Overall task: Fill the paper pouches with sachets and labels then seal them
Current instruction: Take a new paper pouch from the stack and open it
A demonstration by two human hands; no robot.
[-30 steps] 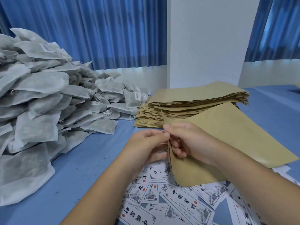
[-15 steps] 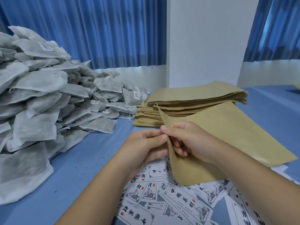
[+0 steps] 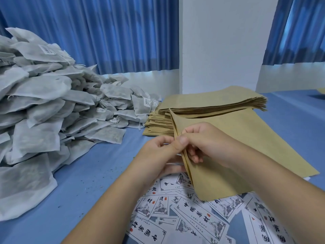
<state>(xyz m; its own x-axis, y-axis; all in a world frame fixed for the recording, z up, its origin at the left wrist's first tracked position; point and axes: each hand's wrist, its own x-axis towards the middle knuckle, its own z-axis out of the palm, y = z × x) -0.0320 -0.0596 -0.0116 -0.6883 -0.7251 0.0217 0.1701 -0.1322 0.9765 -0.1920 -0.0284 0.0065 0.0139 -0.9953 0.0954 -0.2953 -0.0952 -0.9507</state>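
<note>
Centre of frame: the paper pouch (image 3: pixel 246 138), held tilted above the table (image 3: pixel 88 182), one corner pointing up. I see the left hand (image 3: pixel 158 152) pinching the pouch's left edge under the thumb. The right hand (image 3: pixel 207 143), touching the left, grips the same edge with curled fingers. At lower centre and lower right, printed labels (image 3: pixel 193 217) lie scattered, partly under the pouch. Behind it sits a stack of flat pouches (image 3: pixel 211 101). A heap of white sachets (image 3: pixel 44 111) fills the left. Blue curtains (image 3: pixel 105 32) and a white pillar (image 3: pixel 219 41) stand behind.
</note>
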